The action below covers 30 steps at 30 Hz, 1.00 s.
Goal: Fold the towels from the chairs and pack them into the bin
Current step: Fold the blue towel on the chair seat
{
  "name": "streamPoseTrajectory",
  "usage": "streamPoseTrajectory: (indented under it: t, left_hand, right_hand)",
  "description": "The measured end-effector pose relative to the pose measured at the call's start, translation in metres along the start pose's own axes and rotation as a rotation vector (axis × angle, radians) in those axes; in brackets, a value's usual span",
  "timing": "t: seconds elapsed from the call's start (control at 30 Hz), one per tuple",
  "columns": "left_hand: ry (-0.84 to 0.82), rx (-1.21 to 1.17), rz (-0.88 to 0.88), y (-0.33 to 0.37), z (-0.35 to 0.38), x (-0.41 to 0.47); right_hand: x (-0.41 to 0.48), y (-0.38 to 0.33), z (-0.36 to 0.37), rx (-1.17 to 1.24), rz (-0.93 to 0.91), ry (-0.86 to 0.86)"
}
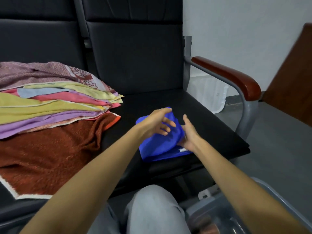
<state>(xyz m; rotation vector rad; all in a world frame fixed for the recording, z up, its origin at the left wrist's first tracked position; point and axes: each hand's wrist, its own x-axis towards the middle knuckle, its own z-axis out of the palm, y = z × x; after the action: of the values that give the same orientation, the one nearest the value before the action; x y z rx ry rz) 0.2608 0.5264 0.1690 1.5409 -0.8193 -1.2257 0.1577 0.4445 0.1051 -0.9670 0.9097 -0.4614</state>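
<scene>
Head camera looks down at a blue towel (158, 147) lying half folded on the black chair seat (194, 105), close to its front edge. The left hand (157, 123) hangs over the top of the towel with its fingers loose and a little bent, holding nothing. The right hand (189, 134) is pressed to the towel's right side with its fingers straight and apart, not wrapped round anything. A big pile of towels (55, 102) waits on the next seat to the left, on top of a red-brown towel (50, 152). The clear bin (270, 187) sits low by the person's right arm, with something dark and blurry inside. I think the fold could flop open, because neither hand is gripping it and the top flap is puffed up. The towel could also slip off the front edge if it is pushed. A small white tag (183, 150) shows on the towel, but it is too tiny to read.
</scene>
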Motion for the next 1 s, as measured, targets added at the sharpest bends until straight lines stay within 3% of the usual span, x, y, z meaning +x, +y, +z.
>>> streamPoseTrajectory:
  t: [0.07,0.17,0.27,0.37,0.47,0.57,0.73,0.83,0.93,1.0]
  left_hand:
    - [0.008,-0.014,-0.012,-0.006,0.005,0.005]
    - [0.149,-0.066,0.039,-0.013,-0.006,0.013]
    - [0.275,0.033,0.119,-0.019,-0.024,0.021]
    - [0.344,0.316,0.193,-0.032,-0.039,0.034]
    - [0.369,0.748,0.225,-0.046,-0.046,0.045]
    - [0.348,0.972,0.125,-0.055,-0.045,0.051]
    - [0.384,1.003,0.097,-0.050,-0.051,0.055]
    - [0.400,0.970,0.013,-0.044,-0.059,0.049]
    - [0.454,1.042,-0.070,-0.042,-0.060,0.035]
    - [0.456,1.106,-0.102,-0.044,-0.053,0.026]
  right_hand:
    - [0.002,-0.003,-0.011,-0.100,0.005,0.064]
    - [-0.001,-0.007,-0.011,-0.429,-0.121,0.159]
    - [-0.001,-0.016,-0.005,-0.505,-0.195,0.249]
    - [0.000,-0.021,-0.005,-0.675,-0.236,0.348]
    - [-0.009,-0.012,-0.004,-0.988,-0.229,0.439]
    - [-0.014,-0.001,-0.004,-1.188,-0.255,0.459]
    - [-0.011,-0.006,-0.012,-1.452,-0.261,0.438]
    - [0.001,-0.013,-0.017,-1.594,-0.325,0.518]
    - [0.012,-0.017,-0.009,-1.629,-0.451,0.618]
    - [0.016,-0.018,-0.003,-1.515,-0.584,0.658]
